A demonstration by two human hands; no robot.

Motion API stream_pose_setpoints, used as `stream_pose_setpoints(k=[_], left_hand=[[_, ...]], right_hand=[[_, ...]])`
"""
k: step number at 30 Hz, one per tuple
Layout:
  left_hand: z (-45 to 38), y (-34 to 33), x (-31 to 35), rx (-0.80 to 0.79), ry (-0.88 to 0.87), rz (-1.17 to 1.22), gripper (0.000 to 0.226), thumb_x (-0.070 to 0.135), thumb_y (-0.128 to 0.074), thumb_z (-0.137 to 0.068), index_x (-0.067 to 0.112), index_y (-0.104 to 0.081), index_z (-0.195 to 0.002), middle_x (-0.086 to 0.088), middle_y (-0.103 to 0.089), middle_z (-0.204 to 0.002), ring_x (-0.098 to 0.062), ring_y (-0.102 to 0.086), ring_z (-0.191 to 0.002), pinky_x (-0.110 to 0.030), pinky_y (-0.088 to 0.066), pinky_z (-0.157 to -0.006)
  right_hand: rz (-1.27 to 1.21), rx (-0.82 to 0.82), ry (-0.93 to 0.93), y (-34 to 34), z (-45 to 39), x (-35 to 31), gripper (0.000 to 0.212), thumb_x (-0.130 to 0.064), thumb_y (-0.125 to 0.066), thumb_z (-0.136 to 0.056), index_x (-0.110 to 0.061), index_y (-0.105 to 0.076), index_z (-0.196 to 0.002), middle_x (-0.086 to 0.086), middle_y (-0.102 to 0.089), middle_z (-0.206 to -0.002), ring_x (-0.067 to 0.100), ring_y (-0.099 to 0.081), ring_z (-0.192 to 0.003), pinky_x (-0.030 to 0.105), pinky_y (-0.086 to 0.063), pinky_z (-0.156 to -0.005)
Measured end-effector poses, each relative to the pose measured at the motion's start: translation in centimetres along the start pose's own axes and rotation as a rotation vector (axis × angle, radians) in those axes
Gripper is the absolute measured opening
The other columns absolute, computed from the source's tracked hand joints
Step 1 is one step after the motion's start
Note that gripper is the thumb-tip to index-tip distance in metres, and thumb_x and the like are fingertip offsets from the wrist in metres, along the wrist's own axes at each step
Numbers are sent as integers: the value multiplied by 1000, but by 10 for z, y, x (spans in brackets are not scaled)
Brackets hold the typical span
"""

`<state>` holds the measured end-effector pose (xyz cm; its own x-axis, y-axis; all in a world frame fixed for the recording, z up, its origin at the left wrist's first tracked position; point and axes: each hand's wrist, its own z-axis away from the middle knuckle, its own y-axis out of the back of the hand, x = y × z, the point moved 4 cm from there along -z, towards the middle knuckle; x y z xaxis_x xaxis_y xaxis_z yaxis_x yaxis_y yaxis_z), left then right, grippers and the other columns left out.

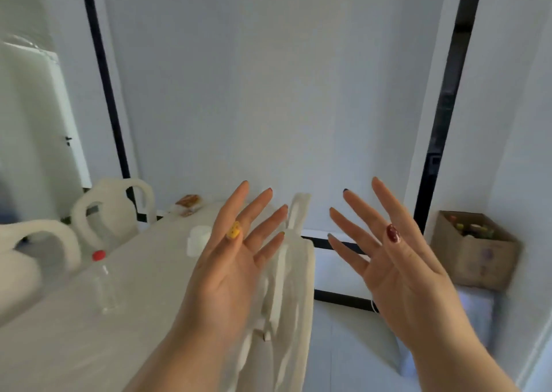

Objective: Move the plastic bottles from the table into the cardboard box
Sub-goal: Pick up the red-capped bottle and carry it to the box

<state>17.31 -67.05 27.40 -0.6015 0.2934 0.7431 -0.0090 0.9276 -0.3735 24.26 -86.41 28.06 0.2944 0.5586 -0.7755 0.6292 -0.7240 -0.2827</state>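
A clear plastic bottle (103,284) with a red cap stands upright on the white-clothed table (74,332) at the left. A second pale bottle or container (197,240) stands farther back on the table, blurred. The cardboard box (475,249) sits at the right on a low stand, with several bottles inside it. My left hand (233,260) is raised over the table's right edge, palm toward me, fingers spread and empty. My right hand (397,260) is raised beside it, between the table and the box, fingers also spread and empty.
Two cream plastic chairs (113,209) stand along the table's left side. A small packet (188,202) lies at the table's far end. A white wall with black vertical frames (101,78) is behind. White floor tiles (343,347) lie between table and box.
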Motion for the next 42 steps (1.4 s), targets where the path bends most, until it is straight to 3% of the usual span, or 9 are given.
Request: stream_pose_setpoints(k=[9, 18, 24, 32, 35, 37, 42], left_hand=[[105, 195, 146, 143, -11, -83, 89, 48, -75, -76, 24, -35, -152, -9, -47, -153, -34, -47, -139, -61, -26, -115], [122, 334, 198, 260, -42, -189, 88, 52, -74, -76, 22, -38, -150, -7, -50, -151, -33, -50, -137, -55, -33, -110], [92, 440, 184, 330, 32, -302, 91, 57, -75, -73, 23, -39, -149, -3, -54, -149, -31, -51, -136, -51, -35, -109], [43, 570, 146, 386, 200, -352, 89, 60, -75, -72, 25, -41, -147, 0, -53, -148, -23, -54, -134, -46, -38, -109], [36, 618, 116, 388, 287, -322, 70, 46, -62, -81, 27, -44, -145, 3, -54, -148, -20, -53, -134, -46, -37, -111], [30, 649, 90, 374, 365, -287, 68, 46, -59, -79, 30, -45, -144, 6, -54, -147, -18, -54, -134, -46, -35, -113], [22, 701, 37, 347, 621, -210, 68, 54, -63, -68, 38, -51, -133, 5, -53, -146, -14, -55, -131, -45, -36, -115]], right_hand=[[-187, -77, -71, -228, 32, 99, 89, -47, -84, -67, -32, -44, -145, 7, -54, -146, 34, -54, -131, 52, -42, -105], [-90, -111, -132, -344, -2, 182, 89, -51, -83, -65, -31, -46, -143, 4, -59, -141, 30, -60, -126, 45, -46, -106], [71, -94, -191, -386, -57, 284, 80, -56, -80, -67, -37, -51, -138, 0, -61, -138, 25, -61, -125, 50, -45, -105], [372, -50, -360, -408, -130, 416, 51, -23, -66, -91, -36, -50, -138, -9, -64, -128, 9, -63, -117, 39, -48, -105], [559, 19, -440, -413, -144, 460, 53, -23, -70, -88, -31, -51, -137, -8, -64, -126, 11, -62, -116, 32, -47, -102], [687, 59, -492, -414, -151, 490, 57, -28, -73, -85, -29, -50, -138, -6, -63, -128, 13, -60, -118, 28, -45, -100], [902, 147, -621, -413, -169, 552, 72, -41, -73, -82, -26, -41, -145, -4, -54, -143, 17, -52, -129, 38, -43, -106]])
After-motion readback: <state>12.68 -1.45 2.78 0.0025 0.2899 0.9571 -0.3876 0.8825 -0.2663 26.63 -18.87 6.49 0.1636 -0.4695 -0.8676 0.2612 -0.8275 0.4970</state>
